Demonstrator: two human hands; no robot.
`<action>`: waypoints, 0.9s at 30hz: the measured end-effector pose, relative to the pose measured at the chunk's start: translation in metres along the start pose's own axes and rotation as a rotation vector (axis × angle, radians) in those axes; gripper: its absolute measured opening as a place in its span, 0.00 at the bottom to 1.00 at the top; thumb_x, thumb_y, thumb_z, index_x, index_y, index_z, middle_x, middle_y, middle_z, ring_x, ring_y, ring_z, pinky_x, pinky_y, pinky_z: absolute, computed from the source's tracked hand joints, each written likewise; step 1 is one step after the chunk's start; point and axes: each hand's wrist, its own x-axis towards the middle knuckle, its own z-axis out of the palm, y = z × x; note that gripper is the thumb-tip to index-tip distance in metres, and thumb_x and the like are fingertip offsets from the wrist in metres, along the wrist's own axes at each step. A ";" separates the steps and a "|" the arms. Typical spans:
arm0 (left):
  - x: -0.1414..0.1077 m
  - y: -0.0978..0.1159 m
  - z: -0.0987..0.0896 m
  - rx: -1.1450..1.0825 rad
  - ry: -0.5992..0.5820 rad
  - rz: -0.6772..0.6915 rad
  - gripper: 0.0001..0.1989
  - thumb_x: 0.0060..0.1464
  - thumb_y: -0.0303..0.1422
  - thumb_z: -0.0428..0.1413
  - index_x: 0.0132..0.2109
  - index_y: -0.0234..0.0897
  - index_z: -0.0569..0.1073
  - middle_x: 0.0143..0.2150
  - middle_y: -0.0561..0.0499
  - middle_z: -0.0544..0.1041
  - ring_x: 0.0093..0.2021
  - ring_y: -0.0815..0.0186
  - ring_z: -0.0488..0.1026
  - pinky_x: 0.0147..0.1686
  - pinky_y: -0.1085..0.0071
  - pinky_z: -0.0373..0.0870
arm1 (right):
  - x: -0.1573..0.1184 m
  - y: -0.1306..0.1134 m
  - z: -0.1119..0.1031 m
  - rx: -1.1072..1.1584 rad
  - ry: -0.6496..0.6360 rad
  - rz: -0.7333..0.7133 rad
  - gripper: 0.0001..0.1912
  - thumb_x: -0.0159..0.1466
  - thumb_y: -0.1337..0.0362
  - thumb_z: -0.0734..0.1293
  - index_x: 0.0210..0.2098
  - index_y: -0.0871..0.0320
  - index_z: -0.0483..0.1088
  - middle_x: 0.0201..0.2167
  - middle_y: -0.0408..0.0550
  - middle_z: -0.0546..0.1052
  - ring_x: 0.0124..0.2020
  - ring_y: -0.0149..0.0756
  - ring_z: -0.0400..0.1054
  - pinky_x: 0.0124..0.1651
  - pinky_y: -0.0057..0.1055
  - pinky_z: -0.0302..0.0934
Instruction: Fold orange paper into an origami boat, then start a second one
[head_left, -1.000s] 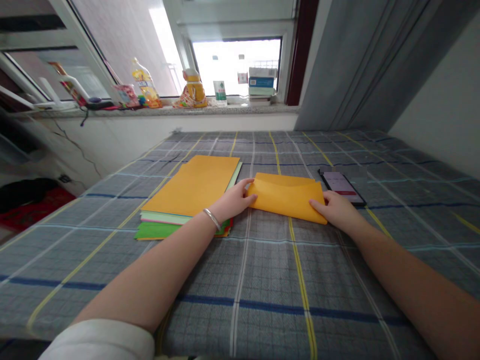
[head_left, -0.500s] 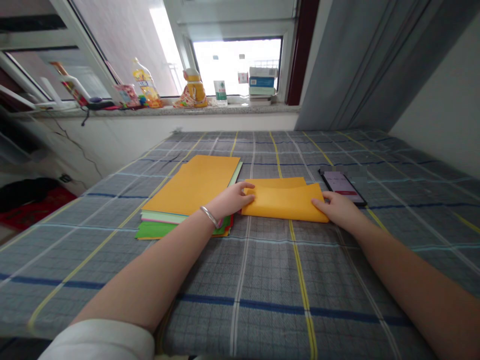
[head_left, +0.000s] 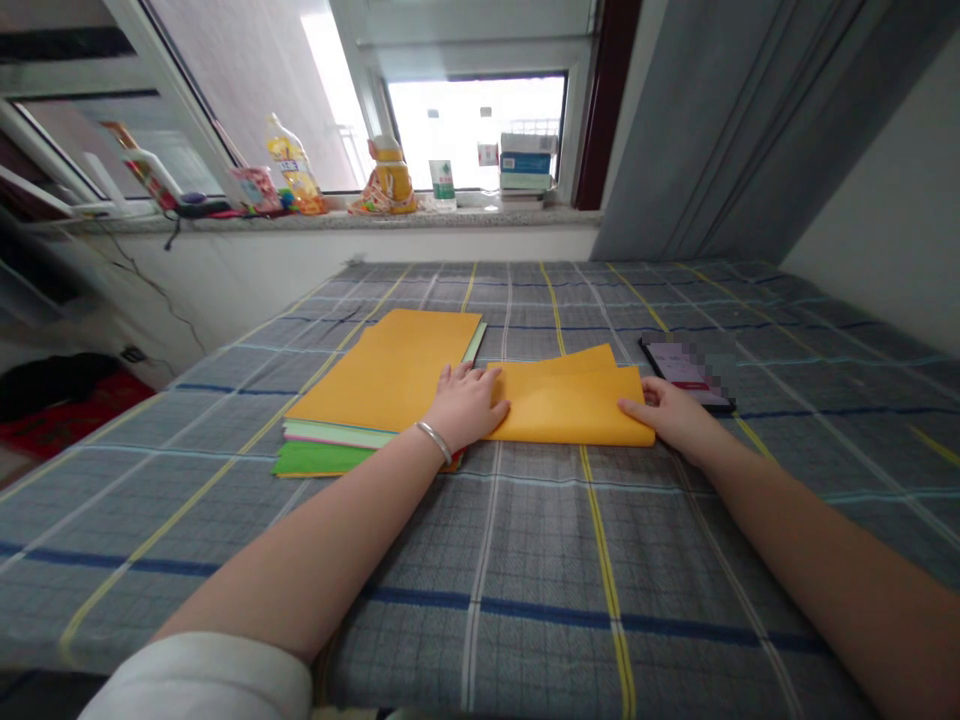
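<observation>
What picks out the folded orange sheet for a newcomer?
Under the window lies a grey checked cloth. On it, between a paper stack and a phone, is the folded orange sheet, with the left hand and right hand at its ends. The stack's orange top sheet lies flat.

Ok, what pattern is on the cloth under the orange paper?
The grey cloth is plaid with yellow, blue and white stripes, clearest in the head view.
</observation>
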 end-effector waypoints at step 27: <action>0.011 0.004 0.000 -1.477 0.135 -0.210 0.34 0.51 0.33 0.61 0.64 0.38 0.59 0.50 0.42 0.77 0.44 0.58 0.78 0.45 0.62 0.75 | -0.006 -0.013 -0.003 0.209 -0.102 0.078 0.11 0.56 0.56 0.72 0.36 0.55 0.77 0.34 0.50 0.82 0.32 0.44 0.77 0.34 0.38 0.73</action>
